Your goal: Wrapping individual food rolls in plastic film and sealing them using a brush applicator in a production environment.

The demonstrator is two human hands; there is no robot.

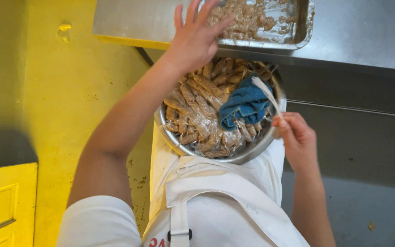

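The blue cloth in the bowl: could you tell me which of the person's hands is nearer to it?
Right. The right hand is just beside the blue cloth, at the bowl rim; the left hand is above it, toward the tray.

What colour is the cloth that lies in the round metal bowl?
The cloth is blue, lying on the wrapped brown pieces in the bowl; the head view shows it best.

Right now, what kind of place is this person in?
Probably a working kitchen: a steel counter holds a metal tray of meat mix, a steel bowl holds wrapped sausage-like rolls, and the person wears a white apron.
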